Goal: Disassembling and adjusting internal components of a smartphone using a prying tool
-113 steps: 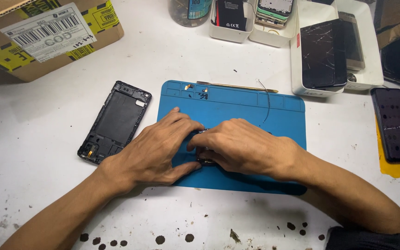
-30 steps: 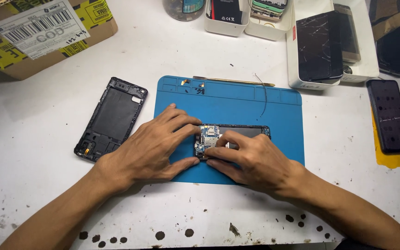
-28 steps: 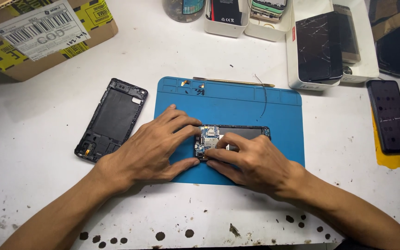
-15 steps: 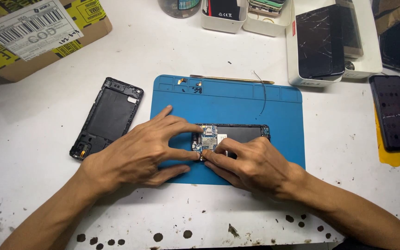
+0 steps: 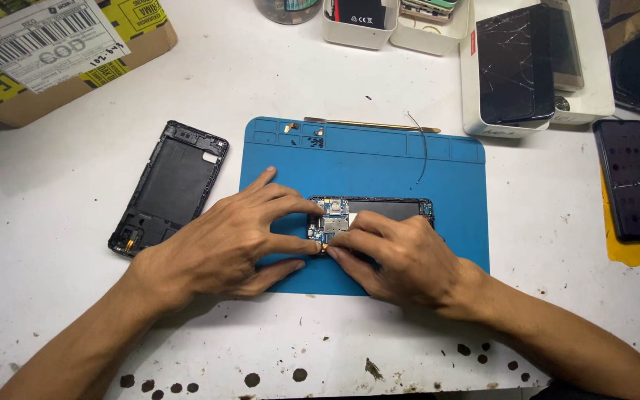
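An opened black phone [image 5: 379,211] lies on a blue work mat [image 5: 379,159], its circuit board exposed at its left end. My left hand [image 5: 227,244] rests on the mat beside that end, with fingertips pressing the phone's left edge. My right hand [image 5: 401,255] covers the phone's lower part, and its fingertips pinch at the board's lower left corner, meeting the left fingertips. Whether a small part sits between the fingers is hidden. A detached black back cover [image 5: 170,185] lies inside up on the table, left of the mat.
A thin metal pry tool [image 5: 372,124] and tiny screws [image 5: 312,137] lie along the mat's top edge. A dark phone [image 5: 631,178] rests on yellow paper at the right. A white box with cracked screens [image 5: 527,63], small bins [image 5: 361,18] and a cardboard box [image 5: 53,59] stand behind.
My right hand has slid down off the phone, uncovering the circuit board and upper body. The fingertips of both hands now meet at the board's lower left corner.
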